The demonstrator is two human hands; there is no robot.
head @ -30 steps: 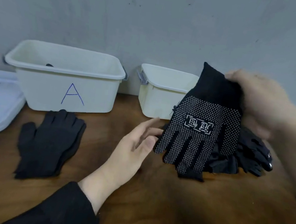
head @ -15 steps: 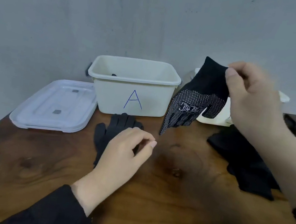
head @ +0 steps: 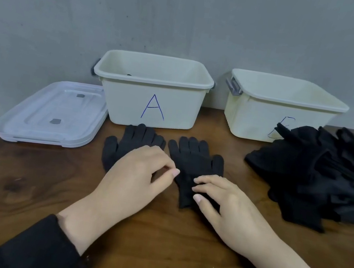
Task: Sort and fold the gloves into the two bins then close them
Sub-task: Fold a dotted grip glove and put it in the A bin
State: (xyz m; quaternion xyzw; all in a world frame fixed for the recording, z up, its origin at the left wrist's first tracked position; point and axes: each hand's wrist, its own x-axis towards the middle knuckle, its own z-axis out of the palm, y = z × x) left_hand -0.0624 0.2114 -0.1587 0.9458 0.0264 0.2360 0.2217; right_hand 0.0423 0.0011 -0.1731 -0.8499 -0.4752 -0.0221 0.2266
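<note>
— Black sleeves are showing nearest the camera; what are the hands doing beyond them?

— Both are lying over the wooden table (head: 26, 180); the left hand (head: 135, 175) is hovering with its fingers loosely curled, forefinger and thumb tips nearly meeting, and I cannot tell whether they are pinching anything; it is partly covering the left glove (head: 133, 141).

— And the other one?

— The right hand (head: 227, 208) is resting on the cuff end of the right glove (head: 195, 159); its fingers are lying fairly straight and pressing down on the cloth, with the thumb at the cuff's near edge.

— How are the two gloves lying?

— Flat, side by side, fingers pointing away toward the wall; they are lying just apart, plain black, neither folded.

— What is sitting to the right?

— A pile of black gloves (head: 316, 177) is sprawling near the table's right edge; it is hiding part of the letter on the right bin (head: 255, 113).

— And farther back?

— The bin marked A (head: 155, 89) is standing open just behind the left glove, with a small dark bit peeking over its rim; the right bin is standing open too; a clear lid (head: 47, 119) is lying flat to the left of the bin marked A, touching it or nearly so; a grey wall (head: 188, 20) is rising behind everything.
</note>
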